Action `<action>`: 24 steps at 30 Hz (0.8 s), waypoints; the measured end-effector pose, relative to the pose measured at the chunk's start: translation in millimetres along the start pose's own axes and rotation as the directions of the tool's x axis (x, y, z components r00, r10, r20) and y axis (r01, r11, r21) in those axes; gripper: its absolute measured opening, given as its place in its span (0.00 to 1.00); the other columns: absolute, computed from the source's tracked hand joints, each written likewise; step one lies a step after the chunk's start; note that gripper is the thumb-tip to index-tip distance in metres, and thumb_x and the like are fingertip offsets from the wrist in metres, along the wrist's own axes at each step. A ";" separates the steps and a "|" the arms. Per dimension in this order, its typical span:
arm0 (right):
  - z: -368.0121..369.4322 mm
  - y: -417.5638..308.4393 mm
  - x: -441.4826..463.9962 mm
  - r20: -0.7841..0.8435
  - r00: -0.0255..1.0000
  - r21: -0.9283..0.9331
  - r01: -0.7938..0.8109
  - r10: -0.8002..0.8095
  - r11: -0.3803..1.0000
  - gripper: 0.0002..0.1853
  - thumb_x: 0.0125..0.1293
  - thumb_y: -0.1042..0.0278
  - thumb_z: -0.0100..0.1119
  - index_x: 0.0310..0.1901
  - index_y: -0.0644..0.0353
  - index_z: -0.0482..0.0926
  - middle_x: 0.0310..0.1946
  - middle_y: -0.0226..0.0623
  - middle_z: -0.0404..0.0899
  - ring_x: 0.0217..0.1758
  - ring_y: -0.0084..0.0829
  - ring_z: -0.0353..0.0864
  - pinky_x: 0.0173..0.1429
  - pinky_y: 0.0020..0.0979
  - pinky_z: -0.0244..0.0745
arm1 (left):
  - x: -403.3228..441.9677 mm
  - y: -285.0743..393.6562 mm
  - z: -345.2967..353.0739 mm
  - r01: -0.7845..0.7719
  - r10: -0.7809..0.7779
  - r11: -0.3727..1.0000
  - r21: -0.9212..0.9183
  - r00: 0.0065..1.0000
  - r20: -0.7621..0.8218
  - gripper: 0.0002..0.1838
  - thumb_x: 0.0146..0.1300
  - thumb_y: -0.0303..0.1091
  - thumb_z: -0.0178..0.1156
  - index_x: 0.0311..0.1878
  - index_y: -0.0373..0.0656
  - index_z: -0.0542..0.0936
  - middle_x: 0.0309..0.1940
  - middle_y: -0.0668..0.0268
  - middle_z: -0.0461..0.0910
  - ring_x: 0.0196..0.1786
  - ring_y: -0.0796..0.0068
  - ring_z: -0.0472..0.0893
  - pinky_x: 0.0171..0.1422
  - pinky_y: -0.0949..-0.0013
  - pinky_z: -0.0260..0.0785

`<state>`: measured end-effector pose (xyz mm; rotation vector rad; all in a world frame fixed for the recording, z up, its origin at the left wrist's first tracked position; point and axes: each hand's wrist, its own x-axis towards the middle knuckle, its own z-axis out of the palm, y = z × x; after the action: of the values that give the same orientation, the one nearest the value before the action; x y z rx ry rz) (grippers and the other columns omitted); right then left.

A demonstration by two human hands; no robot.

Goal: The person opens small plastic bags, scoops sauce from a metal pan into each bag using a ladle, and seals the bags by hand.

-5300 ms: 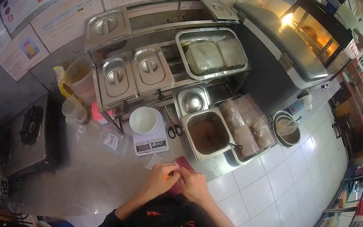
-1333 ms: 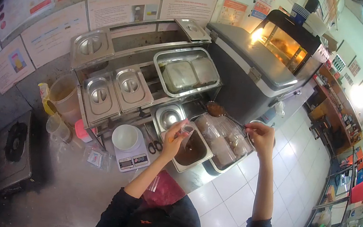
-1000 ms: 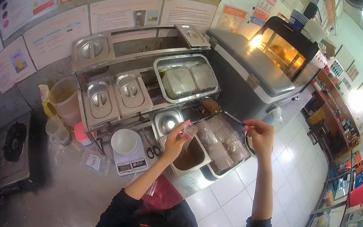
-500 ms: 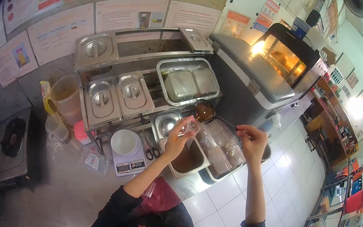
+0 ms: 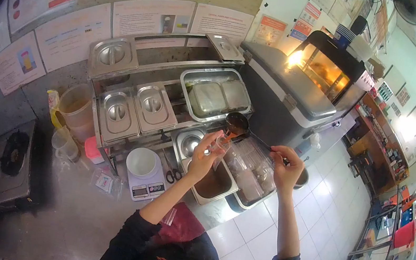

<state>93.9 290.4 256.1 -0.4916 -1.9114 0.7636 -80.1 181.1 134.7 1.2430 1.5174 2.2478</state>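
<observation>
My left hand (image 5: pixel 203 157) is closed on a small clear plastic bag (image 5: pixel 222 148), its mouth held upward above a steel pan of brown sauce (image 5: pixel 211 184). My right hand (image 5: pixel 287 169) pinches the end of a ladle's long dark handle. The ladle's bowl (image 5: pixel 237 124) is tilted over the bag's mouth, and orange-brown sauce (image 5: pixel 230 135) runs from its lip. A tray of clear plastic packages (image 5: pixel 249 181) lies beneath the ladle handle, right of the sauce pan.
A white bowl (image 5: pixel 142 163) stands on a kitchen scale (image 5: pixel 149 191), with black-handled scissors (image 5: pixel 174 175) beside it. Behind are lidded steel pans (image 5: pixel 152 102) and a larger open pan (image 5: pixel 187 85). A grey chest (image 5: pixel 289 80) stands back right; a stove (image 5: pixel 9 166) is left.
The ladle has tipped toward the bag, and sauce now flows from its lip. My left hand has stayed nearly in place; my right hand has shifted slightly.
</observation>
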 end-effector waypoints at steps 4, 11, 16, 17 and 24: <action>1.0 0.0 -1.5 -0.033 0.997 -0.025 0.062 -0.063 0.998 0.08 0.47 0.84 0.56 0.29 0.64 0.82 0.28 0.38 0.82 0.32 0.28 0.80 0.40 0.25 0.71 | 0.3 6.8 2.6 -0.034 0.034 0.999 0.004 0.999 -0.013 0.27 0.55 0.36 0.63 0.60 0.47 0.71 0.52 0.68 0.74 0.48 0.77 0.71 0.49 0.74 0.64; 4.2 5.1 -2.9 -0.042 0.994 -0.053 0.103 -0.106 0.993 0.08 0.47 0.87 0.55 0.29 0.66 0.81 0.27 0.36 0.81 0.30 0.23 0.78 0.37 0.21 0.70 | 1.1 2.7 3.6 -0.036 0.036 0.999 0.004 0.999 -0.015 0.27 0.55 0.37 0.64 0.59 0.45 0.72 0.52 0.67 0.74 0.47 0.78 0.72 0.47 0.75 0.63; 7.8 5.6 -4.4 -0.010 0.990 -0.119 0.136 -0.138 0.984 0.08 0.47 0.85 0.57 0.31 0.66 0.82 0.26 0.36 0.81 0.27 0.23 0.78 0.34 0.21 0.70 | -2.4 -0.8 1.2 -0.008 0.008 1.000 0.018 1.000 -0.026 0.27 0.56 0.38 0.63 0.59 0.44 0.72 0.52 0.67 0.73 0.48 0.77 0.72 0.48 0.75 0.63; 8.9 7.5 -5.2 -0.008 0.990 -0.119 0.136 -0.138 0.984 0.08 0.47 0.85 0.57 0.31 0.66 0.82 0.26 0.36 0.81 0.27 0.23 0.78 0.34 0.21 0.70 | -2.8 -0.2 0.3 0.016 -0.016 1.000 0.024 1.000 -0.019 0.27 0.55 0.38 0.64 0.59 0.44 0.72 0.52 0.66 0.73 0.49 0.76 0.72 0.49 0.74 0.63; 16.6 41.0 -15.3 0.228 0.940 0.071 -0.277 0.255 0.958 0.10 0.49 0.83 0.56 0.33 0.65 0.83 0.29 0.36 0.83 0.28 0.23 0.79 0.34 0.24 0.72 | -23.3 -5.4 -6.8 -0.013 0.014 1.000 0.021 1.000 -0.023 0.26 0.55 0.35 0.64 0.58 0.43 0.72 0.52 0.63 0.73 0.53 0.73 0.72 0.52 0.72 0.64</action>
<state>86.1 305.4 212.5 -0.6337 -2.0172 1.1259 -71.6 166.4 116.6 1.2412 1.5495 2.2681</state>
